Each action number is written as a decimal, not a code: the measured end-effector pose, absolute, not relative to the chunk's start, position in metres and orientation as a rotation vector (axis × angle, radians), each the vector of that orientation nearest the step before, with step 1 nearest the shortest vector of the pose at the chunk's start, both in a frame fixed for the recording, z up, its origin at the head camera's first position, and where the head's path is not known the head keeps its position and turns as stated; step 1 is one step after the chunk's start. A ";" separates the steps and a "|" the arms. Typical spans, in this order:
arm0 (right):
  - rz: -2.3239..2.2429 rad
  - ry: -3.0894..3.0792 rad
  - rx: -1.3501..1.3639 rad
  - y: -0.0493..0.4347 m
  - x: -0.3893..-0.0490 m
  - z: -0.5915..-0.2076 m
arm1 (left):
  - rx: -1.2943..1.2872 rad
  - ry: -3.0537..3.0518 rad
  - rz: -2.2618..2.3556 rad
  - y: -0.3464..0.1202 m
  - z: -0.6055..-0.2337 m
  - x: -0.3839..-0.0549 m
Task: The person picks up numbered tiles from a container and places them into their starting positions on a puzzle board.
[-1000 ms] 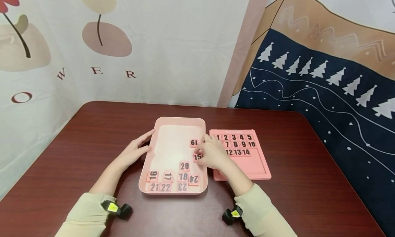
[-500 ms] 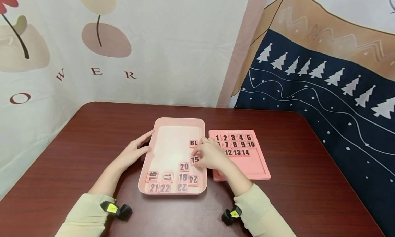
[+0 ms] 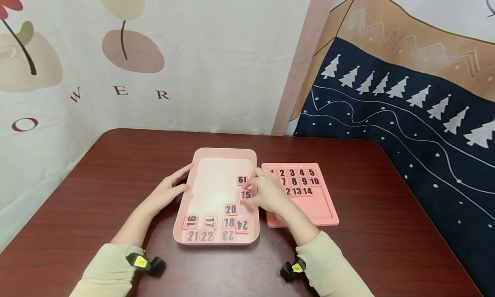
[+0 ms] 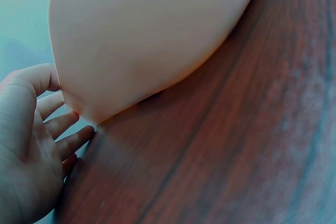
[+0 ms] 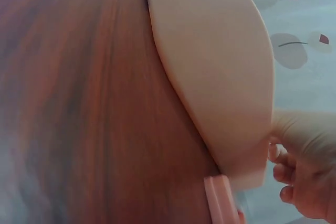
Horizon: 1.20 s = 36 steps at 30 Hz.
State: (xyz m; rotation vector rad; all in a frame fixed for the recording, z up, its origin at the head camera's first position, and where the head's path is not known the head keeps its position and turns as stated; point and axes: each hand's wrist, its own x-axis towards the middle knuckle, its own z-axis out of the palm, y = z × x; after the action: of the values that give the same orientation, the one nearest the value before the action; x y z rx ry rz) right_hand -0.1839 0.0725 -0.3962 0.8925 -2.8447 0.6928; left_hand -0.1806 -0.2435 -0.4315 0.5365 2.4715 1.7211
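Tile 15 nearer tile 19, farther from tile 20 than half a second ago

The tray and board are showing pink, the tiles black numerals. White trees are patterning the navy cloth.

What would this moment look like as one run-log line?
left hand: touching pink tray | right hand: pinching 15 tile | number board: right of tray, third row ends at 14 tile
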 end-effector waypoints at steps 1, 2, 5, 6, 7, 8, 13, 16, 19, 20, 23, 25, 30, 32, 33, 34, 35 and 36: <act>0.701 -2.824 0.894 0.074 -0.184 -0.395 | 0.536 2.474 1.719 -0.243 -0.432 -0.181; 0.707 -2.799 0.898 0.076 -0.184 -0.393 | 0.536 2.476 1.718 -0.243 -0.432 -0.181; 0.734 -2.732 0.915 0.082 -0.183 -0.388 | 0.539 2.482 1.714 -0.243 -0.433 -0.181; 0.742 -2.712 0.920 0.084 -0.182 -0.386 | 0.539 2.484 1.713 -0.243 -0.433 -0.181; 0.742 -2.696 0.927 0.087 -0.182 -0.385 | 0.539 2.483 1.714 -0.244 -0.433 -0.182; 0.739 -2.681 0.935 0.089 -0.181 -0.383 | 0.540 2.483 1.715 -0.244 -0.434 -0.181; 0.765 -2.647 0.951 0.103 -0.175 -0.376 | 0.540 2.485 1.714 -0.244 -0.434 -0.181; 0.787 -2.646 0.933 0.115 -0.171 -0.374 | 0.539 2.490 1.711 -0.244 -0.434 -0.181; 0.795 -2.641 0.914 0.129 -0.168 -0.373 | 0.538 2.490 1.709 -0.244 -0.434 -0.182; 0.796 -2.640 0.909 0.133 -0.168 -0.373 | 0.539 2.490 1.710 -0.244 -0.434 -0.182; 0.787 -2.633 0.896 0.147 -0.165 -0.373 | 0.547 2.485 1.712 -0.244 -0.434 -0.182; 0.769 -2.639 0.891 0.156 -0.164 -0.373 | 0.555 2.483 1.715 -0.244 -0.434 -0.182; 0.733 -2.668 0.837 0.176 -0.160 -0.373 | 0.561 2.473 1.725 -0.244 -0.435 -0.183; 0.724 -2.675 0.813 0.184 -0.159 -0.374 | 0.557 2.471 1.726 -0.244 -0.435 -0.183; 0.715 -2.682 0.806 0.187 -0.159 -0.375 | 0.553 2.471 1.725 -0.244 -0.435 -0.183; 0.713 -2.690 0.796 0.191 -0.158 -0.376 | 0.550 2.469 1.725 -0.244 -0.435 -0.183; 0.709 -2.697 0.788 0.195 -0.158 -0.377 | 0.549 2.468 1.726 -0.244 -0.435 -0.183; 0.700 -2.704 0.782 0.199 -0.158 -0.378 | 0.548 2.467 1.727 -0.244 -0.435 -0.183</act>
State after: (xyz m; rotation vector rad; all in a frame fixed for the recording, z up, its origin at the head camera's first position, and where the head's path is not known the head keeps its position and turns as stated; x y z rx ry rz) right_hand -0.1580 0.1987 -0.3779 0.7816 -2.7044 0.6999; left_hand -0.1833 -0.2444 -0.4352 0.5479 2.4668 1.7266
